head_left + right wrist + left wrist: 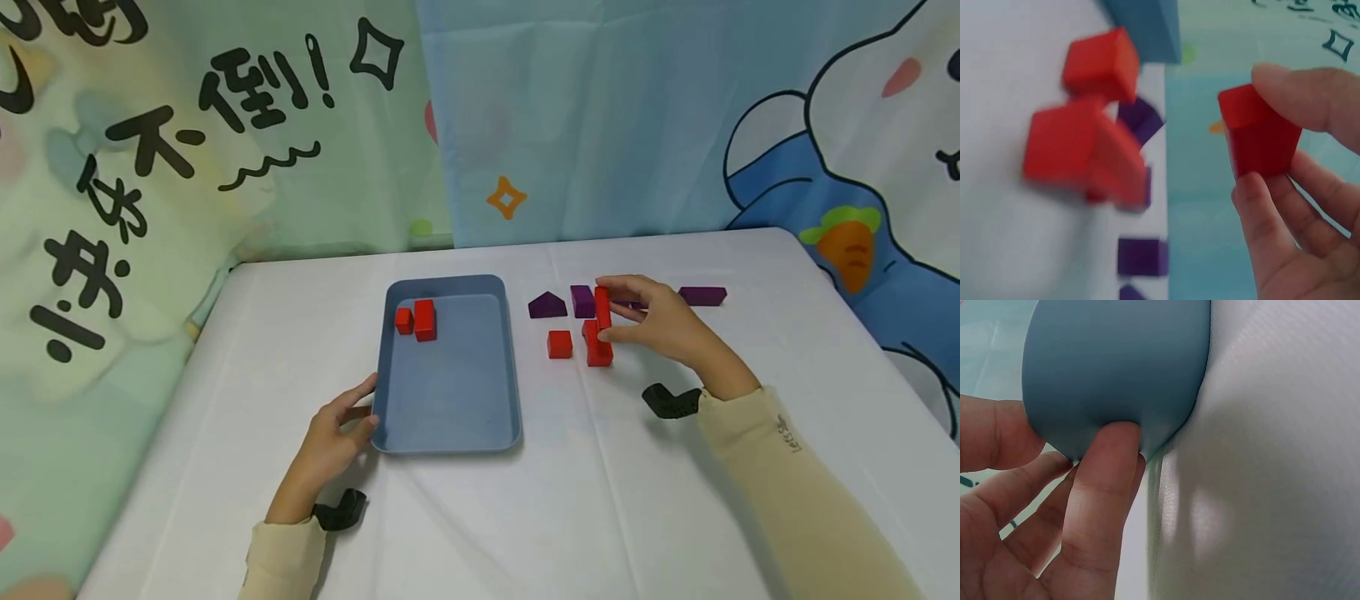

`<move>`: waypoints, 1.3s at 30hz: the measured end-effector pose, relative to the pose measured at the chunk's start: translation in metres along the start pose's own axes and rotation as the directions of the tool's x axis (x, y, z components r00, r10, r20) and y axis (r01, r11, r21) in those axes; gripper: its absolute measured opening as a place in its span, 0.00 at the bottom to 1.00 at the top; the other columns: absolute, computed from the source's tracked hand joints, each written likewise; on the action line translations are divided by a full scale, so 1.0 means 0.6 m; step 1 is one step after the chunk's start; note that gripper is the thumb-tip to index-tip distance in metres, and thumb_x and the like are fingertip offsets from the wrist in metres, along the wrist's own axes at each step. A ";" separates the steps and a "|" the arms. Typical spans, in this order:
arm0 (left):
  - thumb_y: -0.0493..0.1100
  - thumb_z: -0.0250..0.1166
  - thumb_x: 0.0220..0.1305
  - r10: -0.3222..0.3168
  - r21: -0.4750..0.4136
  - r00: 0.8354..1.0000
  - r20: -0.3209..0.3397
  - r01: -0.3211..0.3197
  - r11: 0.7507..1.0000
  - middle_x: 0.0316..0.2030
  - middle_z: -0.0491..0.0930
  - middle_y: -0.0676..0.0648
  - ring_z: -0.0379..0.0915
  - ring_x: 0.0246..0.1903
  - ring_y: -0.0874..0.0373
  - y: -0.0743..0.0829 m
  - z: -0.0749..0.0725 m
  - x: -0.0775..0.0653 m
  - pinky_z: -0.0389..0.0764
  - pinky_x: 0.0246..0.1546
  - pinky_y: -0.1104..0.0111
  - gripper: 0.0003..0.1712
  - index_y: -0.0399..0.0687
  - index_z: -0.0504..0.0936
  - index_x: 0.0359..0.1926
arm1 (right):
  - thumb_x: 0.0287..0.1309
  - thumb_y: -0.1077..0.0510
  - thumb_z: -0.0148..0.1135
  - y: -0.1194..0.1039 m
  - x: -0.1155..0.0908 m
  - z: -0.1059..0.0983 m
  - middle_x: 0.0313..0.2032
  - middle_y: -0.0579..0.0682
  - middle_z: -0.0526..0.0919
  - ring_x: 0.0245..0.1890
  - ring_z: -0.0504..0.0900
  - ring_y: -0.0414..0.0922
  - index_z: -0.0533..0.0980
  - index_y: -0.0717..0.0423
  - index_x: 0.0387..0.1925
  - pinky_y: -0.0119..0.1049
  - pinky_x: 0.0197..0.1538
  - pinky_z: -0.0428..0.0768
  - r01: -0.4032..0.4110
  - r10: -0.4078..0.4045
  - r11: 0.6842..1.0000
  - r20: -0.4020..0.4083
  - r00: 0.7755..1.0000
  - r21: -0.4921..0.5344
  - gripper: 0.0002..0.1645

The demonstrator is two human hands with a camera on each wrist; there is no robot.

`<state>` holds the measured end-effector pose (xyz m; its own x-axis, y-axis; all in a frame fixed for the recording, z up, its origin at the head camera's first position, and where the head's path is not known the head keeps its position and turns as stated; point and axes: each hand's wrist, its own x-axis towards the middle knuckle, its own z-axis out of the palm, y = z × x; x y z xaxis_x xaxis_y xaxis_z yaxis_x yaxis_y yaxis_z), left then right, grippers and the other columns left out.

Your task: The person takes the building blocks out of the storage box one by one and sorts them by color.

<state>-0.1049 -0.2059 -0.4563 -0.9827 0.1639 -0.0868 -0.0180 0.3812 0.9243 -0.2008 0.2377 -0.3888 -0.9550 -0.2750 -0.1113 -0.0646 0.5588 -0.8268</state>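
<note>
My right hand [656, 321] pinches a small red block [1260, 131] between thumb and fingertips, in front of the purple pieces. In the head view this block overlaps another red block [600, 356] below it. To their left sits a red cube [559, 344]. At the left side of a blue-grey tray [450, 446], near its front corner, my left hand [333, 437] touches the outer wall with thumb and fingers. The left wrist view shows the thumb [1100, 500] against that wall. Inside the tray, towards the back, are a smaller red block [403, 321] and a taller red block [425, 321].
Behind the red blocks stand a purple triangular block [547, 306] and a purple block [582, 302]. A long purple block [702, 296] lies farther right; more purple is partly hidden behind my right fingers. A printed curtain [585, 125] hangs along the white table's [480, 533] back edge.
</note>
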 end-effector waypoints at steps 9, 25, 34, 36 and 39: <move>0.25 0.61 0.75 -0.003 -0.021 1.000 0.002 0.003 1.000 0.78 0.66 0.31 0.75 0.67 0.29 -0.003 -0.004 -0.002 0.87 0.44 0.66 0.35 0.32 0.66 0.80 | 0.65 0.71 0.72 0.057 -0.011 -0.017 0.75 0.75 0.64 0.75 0.65 0.73 0.59 0.73 0.79 0.57 0.68 0.71 -0.065 0.067 0.996 0.027 0.997 -0.054 0.47; 0.25 0.61 0.75 -0.004 -0.024 1.000 0.009 0.004 1.000 0.78 0.66 0.31 0.74 0.67 0.30 -0.004 -0.002 -0.001 0.87 0.44 0.66 0.35 0.33 0.65 0.80 | 0.63 0.75 0.72 0.100 -0.016 -0.015 0.76 0.78 0.60 0.74 0.66 0.76 0.55 0.75 0.80 0.52 0.62 0.76 -0.114 0.114 0.993 0.048 0.992 -0.004 0.51; 0.24 0.61 0.75 -0.003 -0.017 1.000 0.003 0.003 1.000 0.78 0.66 0.32 0.75 0.66 0.30 -0.005 -0.001 -0.001 0.87 0.43 0.68 0.36 0.32 0.65 0.80 | 0.64 0.76 0.69 0.055 -0.014 -0.031 0.77 0.76 0.60 0.75 0.63 0.75 0.56 0.75 0.80 0.60 0.69 0.70 -0.023 0.028 0.996 0.056 0.998 -0.091 0.48; 0.25 0.61 0.75 0.001 -0.014 1.000 0.006 -0.001 1.000 0.78 0.66 0.32 0.75 0.67 0.30 -0.005 -0.001 0.000 0.87 0.43 0.68 0.35 0.32 0.66 0.80 | 0.67 0.74 0.68 0.042 -0.011 -0.029 0.77 0.75 0.61 0.76 0.63 0.73 0.57 0.73 0.80 0.62 0.71 0.69 -0.013 0.018 0.994 0.042 0.999 -0.108 0.46; 0.25 0.61 0.75 0.004 -0.017 1.000 0.009 -0.003 1.000 0.78 0.66 0.32 0.75 0.67 0.30 -0.005 -0.002 0.001 0.87 0.44 0.68 0.35 0.32 0.66 0.80 | 0.70 0.70 0.67 0.023 -0.004 -0.020 0.77 0.73 0.63 0.75 0.66 0.71 0.59 0.71 0.80 0.63 0.72 0.70 -0.006 0.007 0.993 0.009 1.000 -0.121 0.43</move>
<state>-0.1057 -0.2079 -0.4589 -0.9810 0.1737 -0.0869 -0.0177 0.3655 0.9307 -0.2030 0.2557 -0.3934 -0.9528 -0.2778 -0.1223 -0.0933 0.6514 -0.7530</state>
